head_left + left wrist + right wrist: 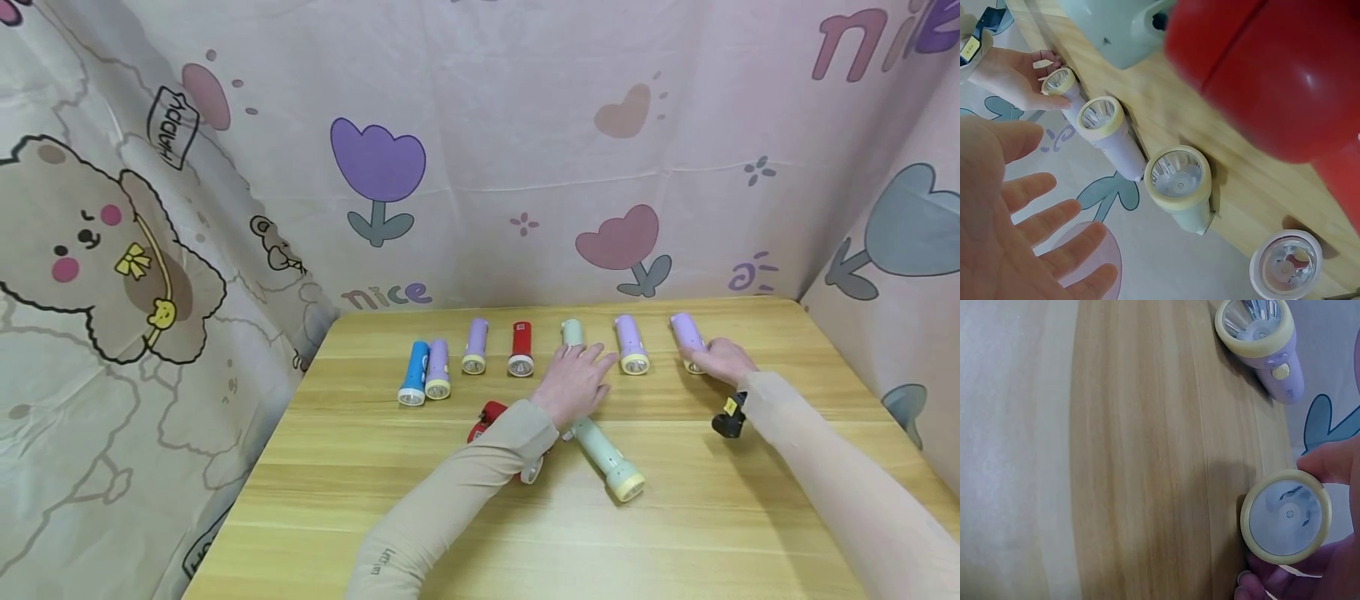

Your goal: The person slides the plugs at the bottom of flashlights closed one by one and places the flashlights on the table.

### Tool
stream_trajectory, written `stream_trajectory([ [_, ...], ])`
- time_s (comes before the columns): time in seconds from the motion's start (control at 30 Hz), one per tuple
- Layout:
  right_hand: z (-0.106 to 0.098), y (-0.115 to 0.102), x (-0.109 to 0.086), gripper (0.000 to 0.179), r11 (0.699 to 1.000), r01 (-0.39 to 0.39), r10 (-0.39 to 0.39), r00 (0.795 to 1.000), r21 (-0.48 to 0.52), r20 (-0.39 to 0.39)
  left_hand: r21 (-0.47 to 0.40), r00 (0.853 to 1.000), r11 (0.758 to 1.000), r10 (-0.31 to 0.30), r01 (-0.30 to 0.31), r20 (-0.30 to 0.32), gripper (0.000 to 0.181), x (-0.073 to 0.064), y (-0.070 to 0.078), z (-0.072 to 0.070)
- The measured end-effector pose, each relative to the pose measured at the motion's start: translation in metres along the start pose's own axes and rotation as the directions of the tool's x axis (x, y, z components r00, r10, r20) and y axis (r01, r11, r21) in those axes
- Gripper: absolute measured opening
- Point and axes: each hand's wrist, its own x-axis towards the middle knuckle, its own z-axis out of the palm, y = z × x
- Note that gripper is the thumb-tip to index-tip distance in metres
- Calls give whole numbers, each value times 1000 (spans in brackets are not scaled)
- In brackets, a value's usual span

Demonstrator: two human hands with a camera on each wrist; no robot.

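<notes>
At the right end of a row of flashlights, my right hand (720,361) grips a lilac flashlight (686,330) near its cream-rimmed head, thumb on one side and fingers on the other. In the right wrist view the lens (1288,515) of that flashlight faces the camera. My left hand (572,385) hovers with spread fingers in front of a pale green flashlight (572,331), holding nothing. Another pale green flashlight (603,457) lies slanted below it. Red flashlights (491,413) sit partly hidden under my left forearm.
Along the back, left to right, lie a blue flashlight (416,371), lilac flashlights (438,367), a red flashlight (521,348) and another lilac flashlight (629,342). A printed curtain (480,267) hangs behind the wooden table (300,517). A small black device (729,419) is at my right wrist.
</notes>
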Motion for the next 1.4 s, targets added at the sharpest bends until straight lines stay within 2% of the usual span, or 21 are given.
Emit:
stream_trajectory([
  [0.27, 0, 3, 1, 80, 1000, 10, -10, 1000, -16, -1, -5, 1000, 1000, 5, -5, -9, 54, -1, -4, 5],
  [0.37, 2, 5, 0, 82, 999, 23, -24, 999, -28, -36, -1, 1000, 1000, -3, 3, 2, 53, -2, -5, 5],
  [0.53, 6, 3, -2, 88, 995, 63, -73, 987, -71, -144, 5, 1000, 1000, -12, 12, 20, 53, -4, -8, 4],
  [0.73, 13, -21, -16, 85, 986, 122, -150, 944, -111, -294, -86, 998, 996, -22, 26, 51, 53, -11, -15, 2],
  [0.83, 18, -38, -27, 82, 979, 167, -198, 922, -120, -331, -126, 998, 992, -23, 29, 51, 53, -16, -21, 1],
  [1.0, 26, -65, -49, 70, 954, 274, -299, 897, -121, -325, -132, 1000, 991, 3, -2, 7, 51, -25, -33, -1],
  [1.13, 33, -83, -64, 60, 917, 376, -398, 854, -131, -334, -128, 1000, 992, 14, -16, -22, 50, -35, -43, 1],
  [1.23, 40, -93, -73, 56, 895, 421, -446, 833, -148, -328, -135, 999, 990, 21, -27, -43, 48, -43, -48, 3],
  [1.4, 55, -101, -88, 56, 878, 450, -479, 835, -165, -271, -174, 997, 984, 36, -46, -61, 45, -52, -55, 5],
])
